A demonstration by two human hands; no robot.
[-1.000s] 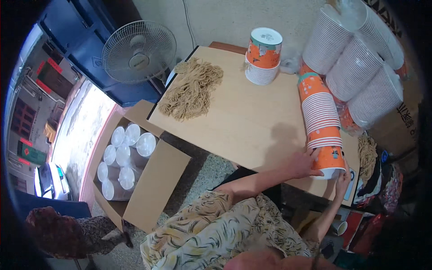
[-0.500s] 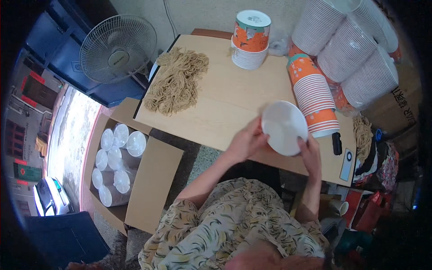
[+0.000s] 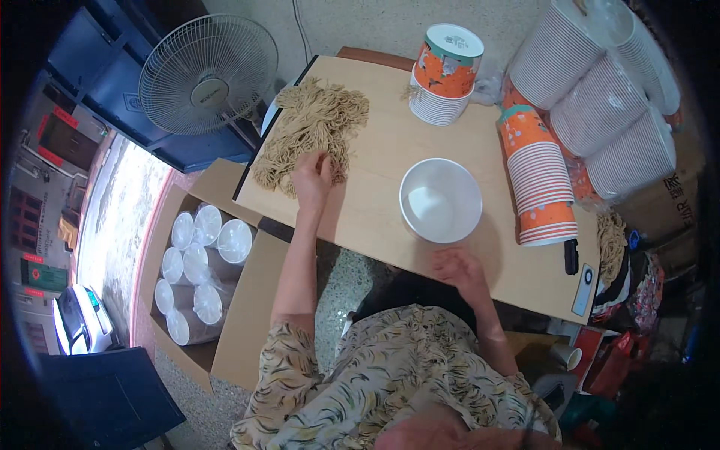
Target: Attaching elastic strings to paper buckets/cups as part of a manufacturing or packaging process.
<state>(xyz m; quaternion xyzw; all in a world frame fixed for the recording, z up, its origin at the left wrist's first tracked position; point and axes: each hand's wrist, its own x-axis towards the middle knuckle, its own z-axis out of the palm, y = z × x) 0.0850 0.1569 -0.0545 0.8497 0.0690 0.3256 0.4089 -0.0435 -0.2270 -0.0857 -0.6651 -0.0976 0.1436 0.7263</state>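
At the far left a cardboard box (image 3: 225, 315) sits open on the floor, full of bagged lids, with a standing fan (image 3: 208, 73) behind it. Next comes the pile of dry noodles (image 3: 311, 131) at the left end of the table (image 3: 375, 202). The left hand (image 3: 311, 176) has reached across since half a second ago, when both hands held the white bowl in the air; now its fingers are bent down into the near edge of the pile, seemingly gathering a tuft, though how much they grip I cannot tell. The white bowl (image 3: 440, 200) now stands empty and upright on the table, so it looks ready to be filled. The right hand (image 3: 459, 270) has let go and rests loosely curled at the table's front edge, just below the bowl, holding nothing. Further right lie a stack of orange cups (image 3: 540, 184), on its side, and a short stack (image 3: 444, 75) at the back. Bare tabletop lies between noodles and bowl; the cups crowd the right side
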